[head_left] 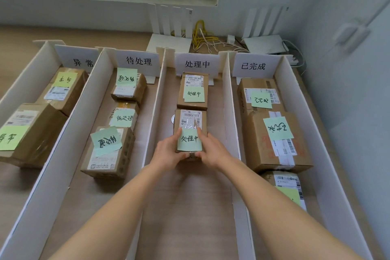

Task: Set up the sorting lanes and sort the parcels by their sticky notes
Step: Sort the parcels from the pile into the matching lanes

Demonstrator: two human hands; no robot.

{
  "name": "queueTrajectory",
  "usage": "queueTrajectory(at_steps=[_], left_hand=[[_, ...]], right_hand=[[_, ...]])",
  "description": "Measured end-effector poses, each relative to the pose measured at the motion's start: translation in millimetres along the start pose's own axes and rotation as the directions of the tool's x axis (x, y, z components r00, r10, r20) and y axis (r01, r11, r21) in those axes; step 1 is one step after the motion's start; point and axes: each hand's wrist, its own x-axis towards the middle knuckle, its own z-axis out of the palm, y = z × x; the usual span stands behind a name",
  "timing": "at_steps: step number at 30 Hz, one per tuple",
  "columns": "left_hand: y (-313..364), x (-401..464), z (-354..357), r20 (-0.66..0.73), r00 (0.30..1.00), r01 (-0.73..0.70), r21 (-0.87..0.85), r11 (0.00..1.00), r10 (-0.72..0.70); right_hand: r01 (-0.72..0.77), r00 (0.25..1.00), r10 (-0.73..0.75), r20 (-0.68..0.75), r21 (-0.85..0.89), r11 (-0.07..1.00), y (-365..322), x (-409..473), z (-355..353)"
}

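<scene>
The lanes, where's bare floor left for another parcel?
The 处理中 lane is bare from the held parcel toward you, and the 待处理 lane is bare nearer than its front box. The 已完成 lane is packed along its length.

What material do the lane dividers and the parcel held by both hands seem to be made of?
The lane dividers look like white foam board or stiff card: matte, flat, with a thick cut top edge; which one is unclear. The parcel, held by the left hand and right hand, looks like brown corrugated cardboard, dull, with glossy clear tape over its printed label.
</scene>
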Motion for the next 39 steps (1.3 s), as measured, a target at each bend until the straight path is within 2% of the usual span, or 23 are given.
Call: queueTrajectory(at_steps=[12,15,19,23,26,32,39], left_hand=[[5.2,-3.1,-3.7,0.022,1.0,0.016,0.037,0.999,-0.016],[10.9,-7.9,-5.8,0.043,0.999,0.021,0.064,0.998,-0.024],[33.2,-28.3,-23.4,0.066,0.997,-0.041,0.079,0.996,0.036],[65.0,-55.3,-81.6,0.049,0.991,-0.128,0.196,0.972,0.121],[89.1,-76.4,-155.7,-0.01,0.982,-0.175,0.328,0.928,0.189],[124.9,-166.3,-318.3,-0.245,0.936,-0.136,0.41,0.902,0.253],[82.4,-337.4,-495.4,-0.506,0.846,0.082,0.436,0.896,0.168]], right_hand=[[-0.018,1.0,0.017,-0.007,-0.041,0.999,-5.5,-3.3,-5.1],[-0.023,1.0,0.022,-0.013,-0.154,0.988,-10.4,-15.8,-8.1],[-0.021,1.0,0.022,0.0,-0.27,0.963,-19.5,-47.1,-26.5],[0.0,0.999,-0.013,-0.031,-0.409,0.913,-48.7,-79.0,-72.0],[0.024,0.991,-0.082,-0.105,-0.467,0.884,-92.9,-101.7,-119.0],[0.132,0.947,-0.266,-0.179,-0.54,0.832,-237.6,-156.2,-188.5],[0.299,0.872,-0.467,-0.149,-0.593,0.747,-453.4,-250.0,-188.9]])
